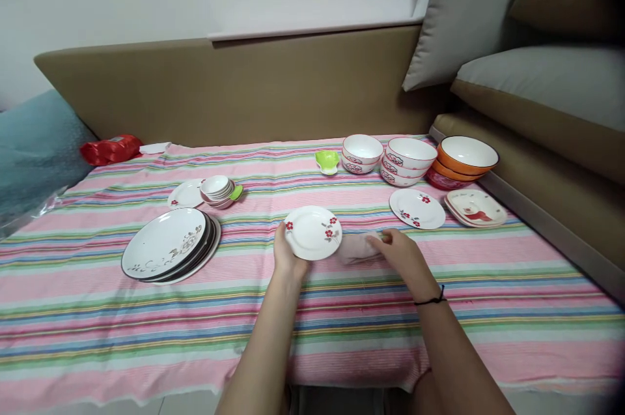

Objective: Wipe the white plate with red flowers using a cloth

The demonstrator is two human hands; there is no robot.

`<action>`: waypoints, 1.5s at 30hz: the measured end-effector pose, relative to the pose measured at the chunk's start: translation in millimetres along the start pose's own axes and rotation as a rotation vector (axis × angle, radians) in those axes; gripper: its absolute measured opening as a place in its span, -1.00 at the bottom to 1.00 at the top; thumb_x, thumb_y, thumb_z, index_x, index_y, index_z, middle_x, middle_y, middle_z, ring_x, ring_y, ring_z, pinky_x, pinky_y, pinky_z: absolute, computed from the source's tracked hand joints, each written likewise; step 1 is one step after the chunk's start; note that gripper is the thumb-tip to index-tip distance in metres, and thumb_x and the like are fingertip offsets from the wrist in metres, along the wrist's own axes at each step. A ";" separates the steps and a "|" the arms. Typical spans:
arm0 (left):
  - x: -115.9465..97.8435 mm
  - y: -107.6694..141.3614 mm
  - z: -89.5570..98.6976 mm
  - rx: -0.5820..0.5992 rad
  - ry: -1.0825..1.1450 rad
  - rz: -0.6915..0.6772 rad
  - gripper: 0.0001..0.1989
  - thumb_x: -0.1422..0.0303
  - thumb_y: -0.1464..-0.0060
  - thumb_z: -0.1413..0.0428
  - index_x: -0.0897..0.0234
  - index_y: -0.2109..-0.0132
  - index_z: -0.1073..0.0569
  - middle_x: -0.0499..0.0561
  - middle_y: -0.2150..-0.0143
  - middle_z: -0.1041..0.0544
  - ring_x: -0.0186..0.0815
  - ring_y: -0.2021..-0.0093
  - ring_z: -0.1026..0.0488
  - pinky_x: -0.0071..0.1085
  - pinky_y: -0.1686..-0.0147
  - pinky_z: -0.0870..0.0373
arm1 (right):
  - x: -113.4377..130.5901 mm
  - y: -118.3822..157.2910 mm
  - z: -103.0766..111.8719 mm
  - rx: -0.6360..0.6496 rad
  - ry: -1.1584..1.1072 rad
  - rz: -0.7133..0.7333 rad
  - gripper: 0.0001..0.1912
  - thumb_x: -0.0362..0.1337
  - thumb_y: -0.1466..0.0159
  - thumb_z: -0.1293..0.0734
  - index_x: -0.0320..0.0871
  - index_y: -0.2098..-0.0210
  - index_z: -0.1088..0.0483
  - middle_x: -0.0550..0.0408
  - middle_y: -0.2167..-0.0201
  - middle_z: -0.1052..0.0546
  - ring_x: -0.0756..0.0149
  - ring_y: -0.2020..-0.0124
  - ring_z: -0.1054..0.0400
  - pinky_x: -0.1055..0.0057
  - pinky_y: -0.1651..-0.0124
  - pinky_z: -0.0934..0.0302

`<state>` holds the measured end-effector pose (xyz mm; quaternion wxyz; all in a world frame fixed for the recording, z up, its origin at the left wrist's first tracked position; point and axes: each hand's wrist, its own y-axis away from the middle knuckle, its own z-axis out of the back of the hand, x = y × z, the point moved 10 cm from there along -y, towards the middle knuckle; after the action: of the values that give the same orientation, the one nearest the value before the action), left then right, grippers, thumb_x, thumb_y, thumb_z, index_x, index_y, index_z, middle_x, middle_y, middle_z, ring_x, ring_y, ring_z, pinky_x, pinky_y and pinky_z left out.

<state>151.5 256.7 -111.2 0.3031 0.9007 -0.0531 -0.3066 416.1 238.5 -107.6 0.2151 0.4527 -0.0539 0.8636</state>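
Flowered plate (311, 232), just toward six o'clock from the head view's centre, is gripped by the left hand (286, 260) at its eight-o'clock edge, probably keeping its face uncovered; toward three o'clock, the separate right hand (404, 254) pinches a pale cloth (357, 247).

Pink striped cloth (146, 330), slightly wrinkled. Left: stacked large dark-rimmed plates (163, 245); behind, nested small bowls (215, 188) partly hiding white plate (183, 194); farther back, shiny red package (114, 150). Right: lime-green dish (327, 159), two-high bowl stack (362, 153), three-high bowl stack (408, 166), orange-topped bowl stack (456, 167); nearer, red-flowered plate (417, 209), squarish plates (477, 208).
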 end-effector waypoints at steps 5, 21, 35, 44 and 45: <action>-9.9 -4.1 18.1 -0.125 -0.002 -0.043 -0.75 0.41 -0.13 0.02 0.34 0.09 -0.48 -0.01 0.42 -0.56 -0.26 0.38 -0.50 -0.31 0.12 -0.43 | -5.1 -1.6 -28.2 0.176 -0.060 -0.054 -0.76 -0.14 0.12 -0.46 -0.17 0.54 -0.45 0.03 0.55 -0.52 0.17 0.45 -0.39 0.34 0.39 -0.17; 29.1 1.7 -18.0 0.197 -0.089 0.123 -0.77 0.34 -0.17 -0.01 0.38 0.18 -0.51 0.05 0.37 -0.60 -0.23 0.32 -0.55 -0.28 0.07 -0.45 | 81.2 29.5 -32.5 -0.027 -0.160 0.499 -0.45 -0.34 -0.20 -0.20 -0.19 -0.20 -0.29 -0.07 -0.23 -0.33 0.09 -0.26 -0.18 0.09 -0.32 -0.03; 10.4 -5.2 -25.2 0.250 0.014 0.080 -0.55 0.16 -0.27 0.12 0.42 0.13 -0.51 0.15 0.27 -0.60 -0.13 0.08 -0.53 -0.22 -0.09 -0.35 | 108.0 85.8 -75.9 0.238 0.097 0.911 -0.21 -0.64 0.01 -0.10 -0.12 -0.19 -0.32 0.02 -0.19 -0.39 0.14 -0.27 -0.16 0.07 -0.27 -0.12; 13.0 -7.7 -23.6 0.239 -0.048 0.048 -0.61 0.18 -0.26 0.09 0.38 0.15 -0.51 0.11 0.28 -0.60 -0.17 0.14 -0.54 -0.23 -0.02 -0.40 | 101.3 65.3 -52.4 0.238 -0.136 0.746 -0.44 -0.55 -0.07 -0.20 -0.04 0.00 -0.49 0.04 -0.06 -0.50 0.11 -0.10 -0.34 0.04 -0.19 -0.19; 12.3 -9.6 -19.7 0.209 -0.056 0.038 -0.64 0.19 -0.26 0.07 0.37 0.16 -0.50 0.10 0.29 -0.60 -0.19 0.17 -0.55 -0.25 0.00 -0.42 | 96.0 59.5 -47.2 0.229 -0.194 0.672 -0.47 -0.53 -0.07 -0.22 -0.05 0.03 -0.51 0.04 -0.04 -0.52 0.10 -0.09 -0.35 0.05 -0.18 -0.19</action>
<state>172.1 271.1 -110.8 0.2119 0.9172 -0.1104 -0.3188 307.5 229.5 -51.9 -0.1386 0.5108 -0.1229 0.8395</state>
